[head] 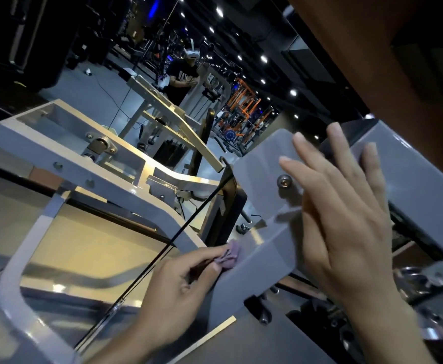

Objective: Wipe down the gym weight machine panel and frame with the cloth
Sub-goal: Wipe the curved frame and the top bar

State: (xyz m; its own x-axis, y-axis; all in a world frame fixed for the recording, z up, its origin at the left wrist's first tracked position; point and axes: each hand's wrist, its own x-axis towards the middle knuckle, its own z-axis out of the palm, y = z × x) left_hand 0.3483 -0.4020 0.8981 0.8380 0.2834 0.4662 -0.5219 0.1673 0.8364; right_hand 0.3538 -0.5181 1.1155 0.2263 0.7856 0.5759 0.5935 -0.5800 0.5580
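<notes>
A grey panel with a round bolt stands tilted at the centre right of the head view. My left hand pinches a small crumpled purple cloth against the panel's left edge. My right hand lies flat on the panel's right side, fingers spread and pointing up, holding nothing. The machine's white frame runs from the left toward the panel, and a grey beam passes behind my right hand.
A black cable slants from the panel down to the lower left, crossing near my left hand. A mirror ahead reflects a person in a headset and orange racks. Chrome parts sit at lower right.
</notes>
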